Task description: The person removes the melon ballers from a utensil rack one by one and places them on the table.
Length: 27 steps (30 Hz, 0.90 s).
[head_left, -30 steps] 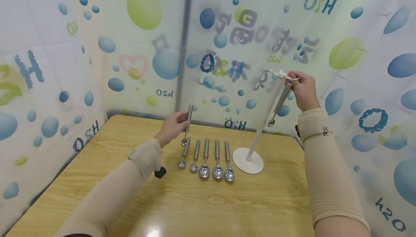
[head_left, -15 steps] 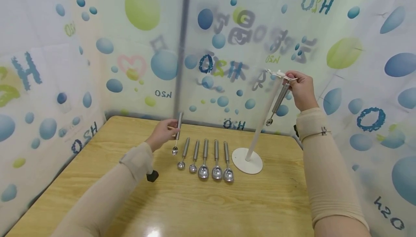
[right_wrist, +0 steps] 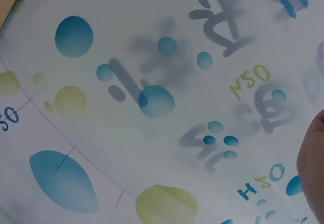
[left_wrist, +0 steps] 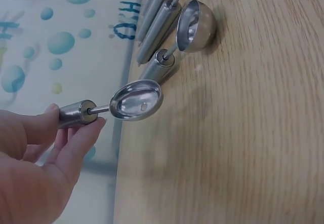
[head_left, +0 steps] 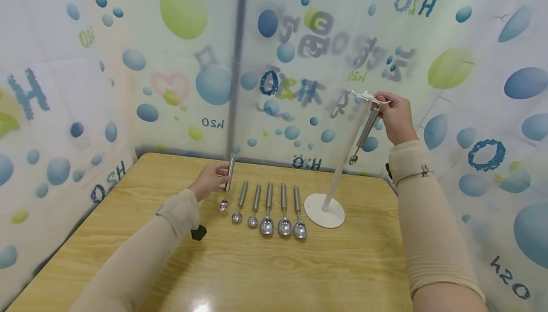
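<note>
My left hand [head_left: 210, 180] holds a small steel melon baller [head_left: 230, 174] upright by its handle, bowl downward, just left of a row of scoops. In the left wrist view, thumb and fingers pinch the handle below an oval bowl [left_wrist: 135, 101]. At the upper right, my right hand [head_left: 398, 118] pinches the edge of the white hook rack [head_left: 365, 96] on top of a stand. A second melon baller [head_left: 366, 130] hangs tilted beneath those fingers. Only a sliver of the right hand [right_wrist: 311, 168] appears in the right wrist view.
Several steel scoops lie side by side on the wooden table [head_left: 274, 274], including a small scoop [head_left: 237, 217] and a larger scoop [head_left: 267, 226]. Right of them stands the stand's round white base [head_left: 318, 219]. A patterned curtain [head_left: 180, 112] encloses the table's back and sides.
My left hand has moved left and down with the melon baller, from over the row's left end to beside it. My right hand stays at the rack.
</note>
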### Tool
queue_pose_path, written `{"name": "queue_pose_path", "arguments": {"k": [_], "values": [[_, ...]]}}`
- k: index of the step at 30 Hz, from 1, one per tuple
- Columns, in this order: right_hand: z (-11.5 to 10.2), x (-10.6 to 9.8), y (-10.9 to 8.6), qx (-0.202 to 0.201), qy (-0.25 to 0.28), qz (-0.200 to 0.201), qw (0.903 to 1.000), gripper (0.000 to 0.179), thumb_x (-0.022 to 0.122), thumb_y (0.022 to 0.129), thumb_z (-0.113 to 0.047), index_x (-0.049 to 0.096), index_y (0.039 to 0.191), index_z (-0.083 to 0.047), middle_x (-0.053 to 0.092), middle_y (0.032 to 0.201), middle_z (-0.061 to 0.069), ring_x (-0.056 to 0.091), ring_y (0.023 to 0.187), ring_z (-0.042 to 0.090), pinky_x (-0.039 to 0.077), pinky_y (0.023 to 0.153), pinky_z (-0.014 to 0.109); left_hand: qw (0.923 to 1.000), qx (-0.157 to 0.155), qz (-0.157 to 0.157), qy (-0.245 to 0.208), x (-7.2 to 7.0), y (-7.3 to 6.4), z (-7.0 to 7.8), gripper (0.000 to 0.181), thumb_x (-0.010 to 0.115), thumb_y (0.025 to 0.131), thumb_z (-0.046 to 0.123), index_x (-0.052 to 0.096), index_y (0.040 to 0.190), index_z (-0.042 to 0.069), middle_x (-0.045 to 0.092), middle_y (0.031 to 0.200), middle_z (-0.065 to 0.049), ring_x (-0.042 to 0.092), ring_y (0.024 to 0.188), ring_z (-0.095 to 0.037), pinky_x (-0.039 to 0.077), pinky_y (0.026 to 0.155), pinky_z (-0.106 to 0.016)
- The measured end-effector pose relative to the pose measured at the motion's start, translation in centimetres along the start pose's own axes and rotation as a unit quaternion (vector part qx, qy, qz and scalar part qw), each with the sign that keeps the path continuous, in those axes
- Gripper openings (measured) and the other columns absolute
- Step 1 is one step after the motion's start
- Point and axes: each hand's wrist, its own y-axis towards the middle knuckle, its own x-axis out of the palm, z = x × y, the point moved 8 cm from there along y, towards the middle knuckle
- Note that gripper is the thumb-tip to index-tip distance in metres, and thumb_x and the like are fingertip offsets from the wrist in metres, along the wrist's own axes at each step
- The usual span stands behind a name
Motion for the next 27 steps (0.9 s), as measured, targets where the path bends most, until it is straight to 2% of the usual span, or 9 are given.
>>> {"name": "queue_pose_path", "arguments": {"k": [3, 14, 20, 24, 25, 27], "values": [[0.0, 0.0, -0.1, 0.002, -0.003, -0.001, 1.0, 0.018, 0.06, 0.1, -0.017, 0.074, 0.09, -0.012, 0.063, 0.079, 0.0, 0.058, 0.08, 0.015, 0.051, 0.072, 0.018, 0.9999, -0.015, -0.006, -0.001, 0.1, 0.2, -0.6, 0.052, 0.056, 0.102, -0.003, 0.037, 0.151, -0.008, 0.048, 0.132, -0.028, 0.061, 0.106, -0.03, 0.059, 0.087, -0.044], [-0.1, 0.1, -0.1, -0.001, -0.004, -0.001, 1.0, 0.017, 0.06, 0.101, -0.016, 0.073, 0.091, -0.01, 0.061, 0.078, -0.001, 0.056, 0.079, 0.013, 0.052, 0.073, 0.018, 0.9983, -0.026, -0.02, 0.048, 0.5, 0.9, -1.9, 0.045, 0.058, 0.1, -0.005, 0.046, 0.143, -0.011, 0.053, 0.125, -0.028, 0.063, 0.099, -0.03, 0.061, 0.076, -0.04], [0.0, 0.0, -0.1, 0.005, -0.016, -0.001, 0.9999, 0.018, 0.059, 0.101, -0.018, 0.073, 0.092, -0.012, 0.061, 0.081, -0.002, 0.056, 0.081, 0.013, 0.051, 0.073, 0.018, 0.9951, -0.063, -0.013, 0.075, 0.8, 1.1, -3.5, 0.043, 0.059, 0.1, -0.003, 0.047, 0.139, -0.015, 0.056, 0.124, -0.031, 0.066, 0.098, -0.032, 0.061, 0.076, -0.04], [0.1, -0.1, 0.0, 0.013, -0.01, 0.0, 0.9999, 0.018, 0.059, 0.101, -0.018, 0.073, 0.093, -0.011, 0.061, 0.084, -0.001, 0.057, 0.081, 0.013, 0.052, 0.074, 0.018, 0.9881, -0.072, 0.0, 0.136, 0.8, 1.4, -4.1, 0.037, 0.061, 0.099, 0.0, 0.054, 0.132, -0.015, 0.061, 0.122, -0.031, 0.067, 0.093, -0.029, 0.06, 0.072, -0.037], [0.1, -0.2, 0.0, 0.014, -0.008, 0.0, 0.9999, 0.018, 0.059, 0.101, -0.018, 0.073, 0.093, -0.011, 0.062, 0.084, -0.001, 0.058, 0.081, 0.013, 0.052, 0.074, 0.018, 0.9847, -0.068, 0.002, 0.16, 0.8, 1.4, -4.1, 0.035, 0.062, 0.098, 0.0, 0.056, 0.129, -0.015, 0.063, 0.119, -0.03, 0.067, 0.091, -0.029, 0.06, 0.071, -0.037], [0.0, -0.2, 0.0, 0.012, -0.007, 0.003, 0.9999, 0.018, 0.059, 0.1, -0.017, 0.074, 0.092, -0.011, 0.062, 0.081, -0.001, 0.058, 0.079, 0.013, 0.052, 0.073, 0.018, 0.9731, -0.06, 0.013, 0.222, 0.7, 1.6, -3.9, 0.03, 0.065, 0.096, 0.002, 0.063, 0.121, -0.014, 0.067, 0.112, -0.026, 0.068, 0.087, -0.027, 0.059, 0.07, -0.035]]}}
